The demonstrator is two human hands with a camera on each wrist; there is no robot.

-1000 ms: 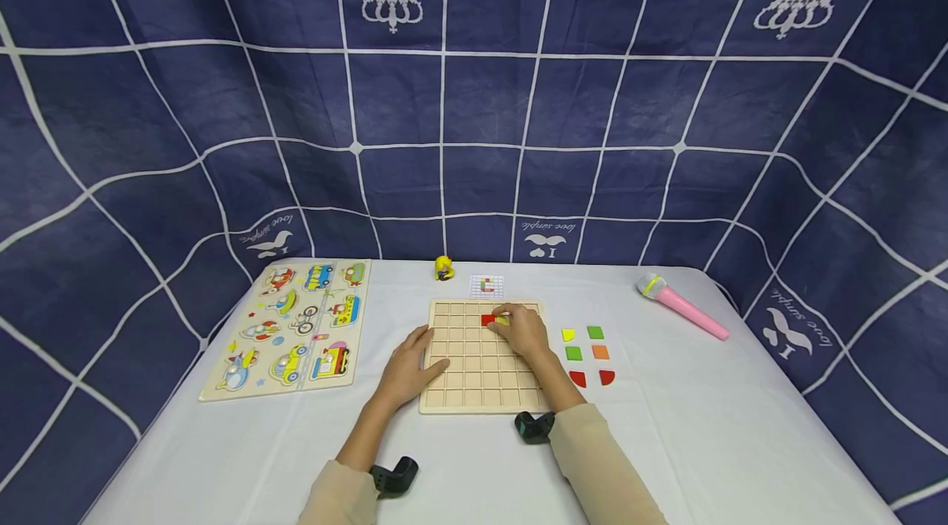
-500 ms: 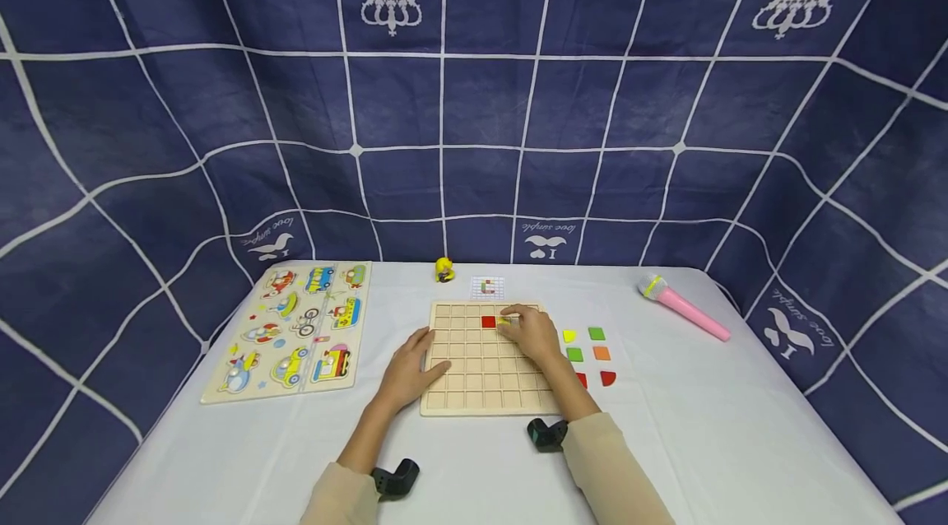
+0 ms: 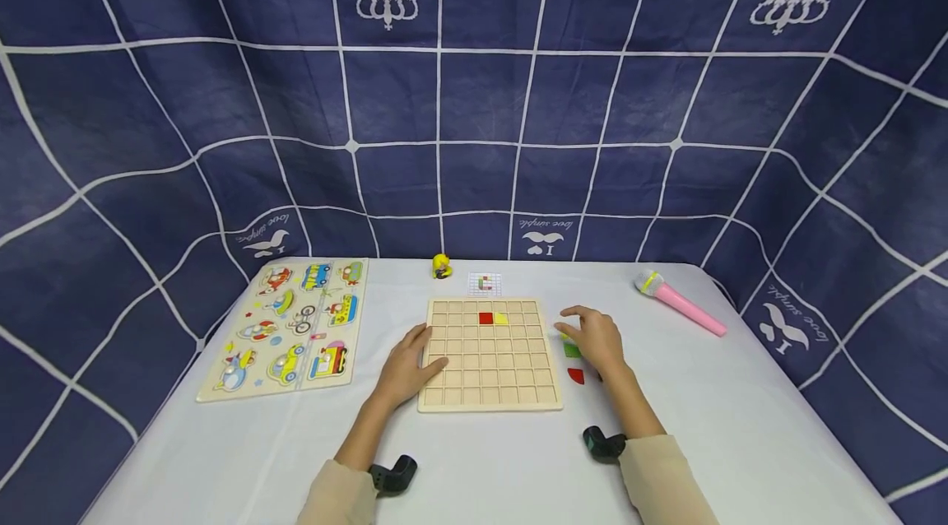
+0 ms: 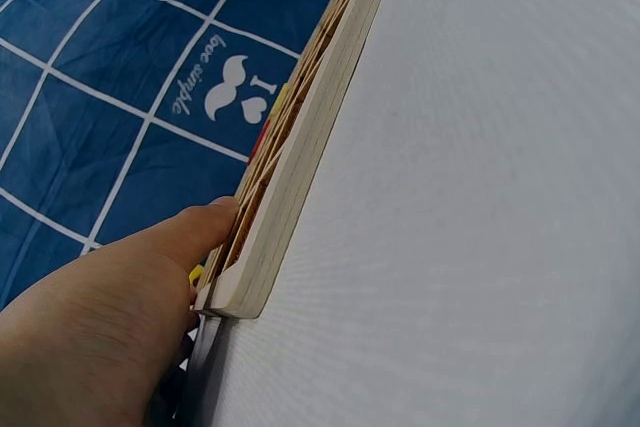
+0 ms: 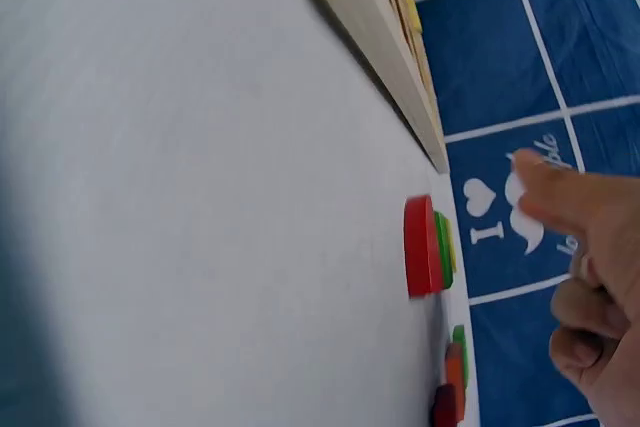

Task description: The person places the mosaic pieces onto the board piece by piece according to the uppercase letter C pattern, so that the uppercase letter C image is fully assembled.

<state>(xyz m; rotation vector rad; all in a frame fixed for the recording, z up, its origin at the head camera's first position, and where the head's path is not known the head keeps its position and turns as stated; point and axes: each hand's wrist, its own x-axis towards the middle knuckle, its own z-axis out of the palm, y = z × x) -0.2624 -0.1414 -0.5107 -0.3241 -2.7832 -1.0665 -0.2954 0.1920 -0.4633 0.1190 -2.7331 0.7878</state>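
Observation:
A wooden grid board (image 3: pixel 489 381) lies in the middle of the table. In its second row from the back sit a red square tile (image 3: pixel 485 318) and, just right of it, a yellow tile (image 3: pixel 501 318). My left hand (image 3: pixel 406 369) rests at the board's left edge, thumb over the rim and fingers along the side. Right of the board, my right hand (image 3: pixel 598 337) hovers over loose tiles, fingers apart and holding nothing. A green tile (image 3: pixel 572 350) and a red rounded tile (image 3: pixel 576 376) show beside it. An orange tile (image 5: pixel 455 377) shows in the right wrist view; the hand hides it from the head view.
A small pattern card (image 3: pixel 485 284) lies behind the board, with a yellow toy figure (image 3: pixel 441 266) to its left. On the left is a vehicle picture puzzle (image 3: pixel 285 327). A pink toy microphone (image 3: pixel 685 305) lies on the right. A blue gridded cloth (image 3: pixel 474 105) rises behind.
My right hand has let go of the yellow tile, which now lies in the grid beside the red one. It has moved right, over the loose tiles. My left hand stays put.

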